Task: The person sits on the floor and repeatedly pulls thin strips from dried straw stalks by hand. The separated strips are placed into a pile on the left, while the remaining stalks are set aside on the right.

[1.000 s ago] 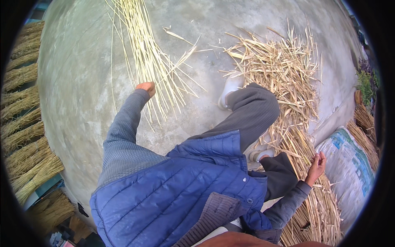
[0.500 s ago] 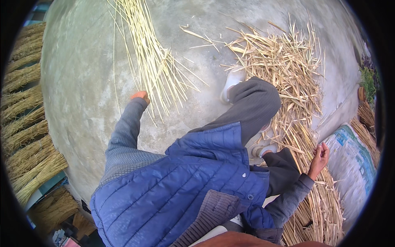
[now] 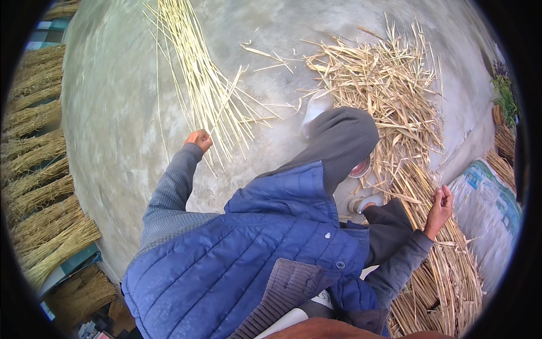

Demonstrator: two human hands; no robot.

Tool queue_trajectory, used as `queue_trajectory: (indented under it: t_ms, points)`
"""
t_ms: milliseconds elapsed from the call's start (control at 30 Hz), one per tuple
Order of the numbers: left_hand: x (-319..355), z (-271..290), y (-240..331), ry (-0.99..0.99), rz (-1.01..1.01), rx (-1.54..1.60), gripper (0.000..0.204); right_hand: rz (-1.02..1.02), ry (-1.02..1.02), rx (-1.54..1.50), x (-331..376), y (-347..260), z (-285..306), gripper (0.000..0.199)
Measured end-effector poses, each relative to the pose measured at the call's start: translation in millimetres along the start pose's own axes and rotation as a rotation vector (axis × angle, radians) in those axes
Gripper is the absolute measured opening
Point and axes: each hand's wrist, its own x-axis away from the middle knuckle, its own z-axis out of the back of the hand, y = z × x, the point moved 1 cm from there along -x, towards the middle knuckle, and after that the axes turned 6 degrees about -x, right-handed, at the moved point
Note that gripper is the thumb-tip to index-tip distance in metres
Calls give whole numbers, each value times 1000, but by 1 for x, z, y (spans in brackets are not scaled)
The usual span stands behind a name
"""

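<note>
My left hand (image 3: 199, 139) is closed, at the near end of a spread of pale yellow peeled stalks (image 3: 206, 85) on the concrete floor. Stalk ends lie against its fingertips, but whether it grips one I cannot make out. My right hand (image 3: 439, 212) hangs above a thick bundle of dry, brown-husked stalks (image 3: 451, 282) at my right side. Its fingers are loosely bent and apart from the thumb, with nothing visible between them. Beyond that bundle lies a heap of dry husks and leaves (image 3: 389, 90).
My bent leg (image 3: 339, 141) and shoes are between the two groups of stalks. A white-and-blue woven sack (image 3: 485, 209) lies right of the bundle. Tied bundles of straw-like stalks (image 3: 39, 164) line the left side. A green plant (image 3: 503, 93) stands at the far right.
My left hand has shifted slightly right and nearer along the pale stalks. My right hand has lifted a little, its fingers pointing more away from me. The view has tilted slightly.
</note>
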Motion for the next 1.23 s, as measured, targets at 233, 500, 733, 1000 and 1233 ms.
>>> queue_trajectory:
  t_ms: [233,500,733,1000,1233]
  points:
    - [-122,-46,44,-154,250,-156,34,-16,38,33,7,2,10,34]
    - [-130,-74,182,-40,-398,-272,18,-33,115,55,17,-2,31,31]
    - [-88,-45,89,37,-47,-256,21,-40,98,45,17,7,29,30]
    - [-38,-67,100,-207,-341,-287,18,-26,80,63,21,-2,28,28]
    - [-110,-32,88,-20,-14,-186,22,-75,115,84,19,15,39,28]
